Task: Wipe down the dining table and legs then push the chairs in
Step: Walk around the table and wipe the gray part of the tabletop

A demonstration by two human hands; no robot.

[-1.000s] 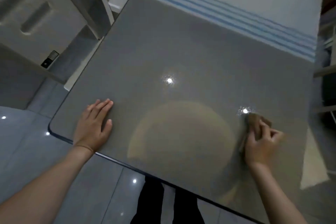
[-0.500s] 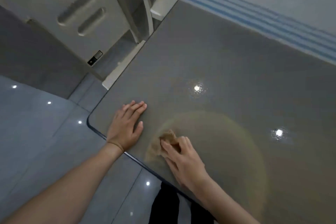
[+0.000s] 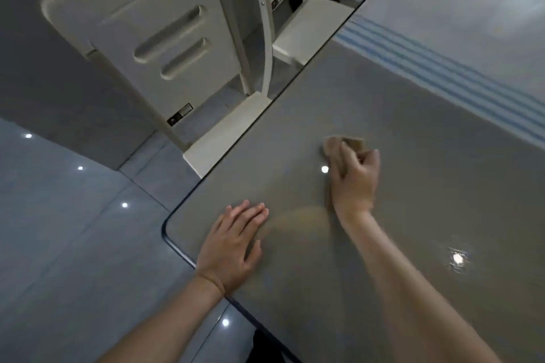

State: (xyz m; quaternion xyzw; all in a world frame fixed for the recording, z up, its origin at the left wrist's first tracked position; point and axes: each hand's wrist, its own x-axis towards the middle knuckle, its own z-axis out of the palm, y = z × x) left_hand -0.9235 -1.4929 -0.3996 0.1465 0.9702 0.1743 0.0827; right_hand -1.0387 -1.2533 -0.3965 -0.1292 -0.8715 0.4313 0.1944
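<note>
Wiping the grey dining table (image 3: 427, 180), a person is pressing a small tan cloth (image 3: 345, 143) against the glossy top with the right hand (image 3: 355, 183). Its fingers are curling round the bunched fabric and pinning it to the surface a little way in from the left edge. The left hand (image 3: 233, 244) is lying flat near the rounded front corner, fingers straight and together, holding nothing and apparently bracing the body.

The cloth is looking soft, limp and light, folding to whatever shape the fingers give it. Gathering it into a wad under the fingers, as here, seems the sensible hold, since a loose corner would likely drag and skip. The table top is shining hard and smooth and throwing back ceiling lights, so the cloth is probably gliding easily. The bracing palm may slip if much weight is going onto it.

A pale chair (image 3: 165, 47) and a second chair (image 3: 309, 26) are standing along the left side, their seats reaching only to the table's edge. Both are looking rigid and fairly light, and the top of each back seems the natural place to push.

A blue-striped band (image 3: 442, 68) is crossing the far part of the top; whether it is fabric cannot be told. The table legs are not showing from this angle.
</note>
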